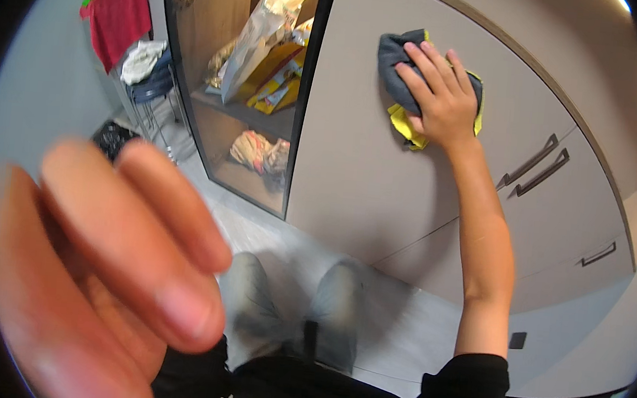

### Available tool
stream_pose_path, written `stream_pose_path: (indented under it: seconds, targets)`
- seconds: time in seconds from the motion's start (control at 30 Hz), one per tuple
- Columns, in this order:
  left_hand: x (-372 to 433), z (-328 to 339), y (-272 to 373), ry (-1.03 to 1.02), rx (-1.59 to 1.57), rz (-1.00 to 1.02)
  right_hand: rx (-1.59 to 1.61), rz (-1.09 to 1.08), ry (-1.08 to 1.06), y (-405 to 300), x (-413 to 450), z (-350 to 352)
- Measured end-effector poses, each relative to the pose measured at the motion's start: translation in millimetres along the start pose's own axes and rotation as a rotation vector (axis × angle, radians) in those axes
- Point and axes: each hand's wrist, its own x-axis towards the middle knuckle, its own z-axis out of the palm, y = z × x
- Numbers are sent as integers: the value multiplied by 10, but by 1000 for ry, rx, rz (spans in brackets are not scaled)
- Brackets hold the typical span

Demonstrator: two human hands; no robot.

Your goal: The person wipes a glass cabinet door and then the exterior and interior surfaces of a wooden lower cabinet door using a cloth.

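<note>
My right hand (pixel 446 102) presses a dark grey cloth with yellow edging (pixel 394 75) flat against a beige cabinet door (pixel 344 161), with the arm stretched out. A yellow fold of the cloth shows below the palm. Large and blurred, my left hand (pixel 104 248) is raised close to the camera at the lower left. Its fingers are curled and nothing can be seen in them, though the inside of the palm is partly hidden.
Left of the door, a dark-framed glass cabinet (pixel 301 112) holds plastic bags and packets (pixel 275 42). Further left are a red cloth (pixel 121 17), stacked stools (pixel 149 85) and a black bag (pixel 113 138). Metal handles (pixel 542 173) project from the doors at right.
</note>
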Motion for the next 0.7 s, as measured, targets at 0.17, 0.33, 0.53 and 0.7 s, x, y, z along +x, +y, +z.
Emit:
stream_pose_path:
  seconds: [0.17, 0.33, 0.53, 0.7]
  targets:
    - [372, -360, 236, -319, 358, -46, -37, -26, 34, -26, 73, 26]
    - [668, -432, 16, -687, 398, -57, -50, -25, 52, 8, -50, 76]
    - [571, -435, 82, -701, 366, -66, -87, -36, 65, -68, 23, 5]
    - [524, -425, 109, -725, 351, -77, -80, -37, -73, -22, 7, -38]
